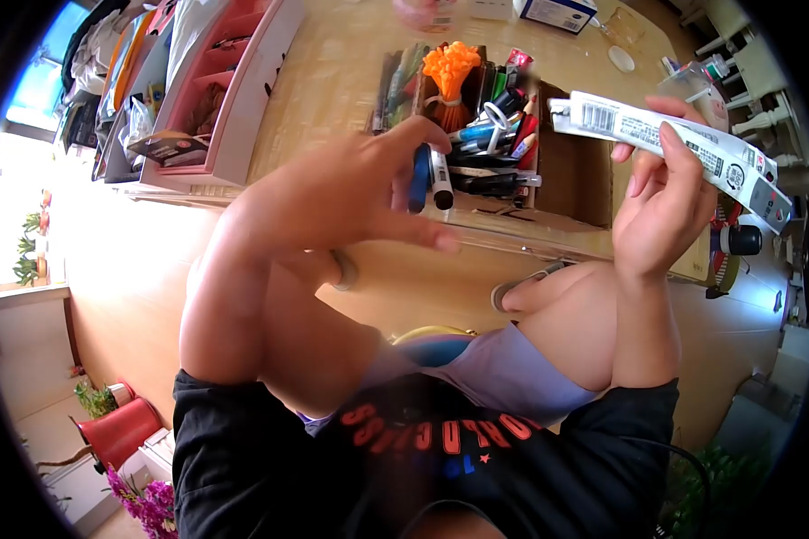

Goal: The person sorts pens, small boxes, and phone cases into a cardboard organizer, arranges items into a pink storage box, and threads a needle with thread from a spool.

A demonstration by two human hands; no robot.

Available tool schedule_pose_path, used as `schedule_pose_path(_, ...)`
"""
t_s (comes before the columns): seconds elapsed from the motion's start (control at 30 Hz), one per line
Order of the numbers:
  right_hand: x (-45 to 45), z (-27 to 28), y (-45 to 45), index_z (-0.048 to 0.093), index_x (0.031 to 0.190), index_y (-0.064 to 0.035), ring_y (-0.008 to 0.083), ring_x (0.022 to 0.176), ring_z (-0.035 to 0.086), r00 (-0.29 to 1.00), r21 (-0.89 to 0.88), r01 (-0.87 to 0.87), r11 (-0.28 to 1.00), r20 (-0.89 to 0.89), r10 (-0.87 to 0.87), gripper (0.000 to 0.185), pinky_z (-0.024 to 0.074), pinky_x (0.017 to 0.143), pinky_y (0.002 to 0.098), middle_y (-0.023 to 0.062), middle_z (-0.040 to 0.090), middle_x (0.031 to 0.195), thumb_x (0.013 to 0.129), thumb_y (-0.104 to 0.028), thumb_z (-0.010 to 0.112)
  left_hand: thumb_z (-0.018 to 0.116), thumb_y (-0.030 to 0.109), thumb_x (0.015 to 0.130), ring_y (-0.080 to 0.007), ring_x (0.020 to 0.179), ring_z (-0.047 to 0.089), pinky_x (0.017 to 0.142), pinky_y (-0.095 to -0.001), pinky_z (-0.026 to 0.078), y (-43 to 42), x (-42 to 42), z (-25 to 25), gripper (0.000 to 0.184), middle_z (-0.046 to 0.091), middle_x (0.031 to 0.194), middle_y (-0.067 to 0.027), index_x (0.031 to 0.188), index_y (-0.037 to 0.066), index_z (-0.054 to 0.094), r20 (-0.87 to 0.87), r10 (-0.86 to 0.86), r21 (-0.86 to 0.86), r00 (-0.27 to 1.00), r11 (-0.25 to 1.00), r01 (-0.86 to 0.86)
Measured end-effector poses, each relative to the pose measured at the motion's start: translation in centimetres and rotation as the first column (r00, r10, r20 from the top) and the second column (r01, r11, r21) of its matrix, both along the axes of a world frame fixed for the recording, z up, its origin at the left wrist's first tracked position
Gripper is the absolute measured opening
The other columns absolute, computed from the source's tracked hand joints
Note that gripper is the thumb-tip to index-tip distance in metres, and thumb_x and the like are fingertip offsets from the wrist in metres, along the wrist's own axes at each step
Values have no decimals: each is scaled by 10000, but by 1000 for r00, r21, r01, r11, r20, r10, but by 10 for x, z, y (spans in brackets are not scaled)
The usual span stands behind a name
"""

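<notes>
Two hands at a table (pixel 324 90), seen from above by the wearer. The right hand (pixel 653 211) is closed on a packet (pixel 715 160), thumb and fingers clamped about its middle; a grip there probably balances a long, slender thing with little effort. The packet is held aloft and slightly tilted, one end appearing over the right part of the box (pixel 573 189), the other pointing outward beyond the wrist. Its printed side and barcode face the camera, so the lettering is turned toward the wearer.

The left hand (pixel 346 193) hangs at the front left of the box, palm turned inward, thumb well apart from the forefinger. Just beside the fingers are a black-capped marker (pixel 441 180) and a blue marker (pixel 418 180); the hand is blurred and covers part of them, so whether the curled fingers touch either one cannot be told.

The box is divided, which presumably sorts its contents. Pens (pixel 499 135) lie crowded at several angles in the middle part, while an orange bundle (pixel 451 67) stands upright behind the left hand, gathered by a tie that seems to hold its stems together. A pink drawer unit (pixel 252 99) occupies the table's left side, apart from the box.
</notes>
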State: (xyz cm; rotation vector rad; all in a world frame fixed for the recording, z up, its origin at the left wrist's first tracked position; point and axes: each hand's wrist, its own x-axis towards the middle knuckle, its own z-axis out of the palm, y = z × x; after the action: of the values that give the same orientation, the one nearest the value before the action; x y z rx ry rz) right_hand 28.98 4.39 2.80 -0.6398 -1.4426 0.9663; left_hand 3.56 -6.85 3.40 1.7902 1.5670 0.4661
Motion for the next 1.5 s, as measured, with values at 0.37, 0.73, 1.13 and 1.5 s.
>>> schedule_pose_path(0.37,-5,-6,-8,657,1041,24,8,572,457,968,-136,-92,986,220,121,148,350,504,199,-17,586,736,941,-26,559,849,155,794,-218,730,622,652,-353,493,11,10,-22,414,620,780,-67,1151,101,647,28,-2,314,1000,950,-7)
schedule_pose_path(0.73,-10,-11,-2,670,1093,24,157,1055,602,866,-101,-125,987,474,158,301,433,996,289,112,683,1133,1048,-165,440,797,243,881,-288,726,647,669,-392,510,32,9,-28,343,669,858,-136,1136,54,666,-105,22,637,994,769,50)
schedule_pose_path(1.13,1,-7,-19,411,1299,-16,71,708,417,908,83,-146,986,407,100,307,349,617,219,73,538,1009,1027,-141,480,627,192,1031,-56,648,545,581,-238,430,31,-1,2,212,627,746,-1,1036,-11,690,316,523,542,791,585,-603)
schedule_pose_path(1.5,-15,-2,-22,759,1046,-8,274,960,603,596,751,-381,540,646,-477,415,536,735,364,79,657,1040,641,-90,720,616,164,1034,-66,733,603,652,-200,456,14,-1,4,181,666,816,-22,1074,-7,658,553,499,526,667,413,-744)
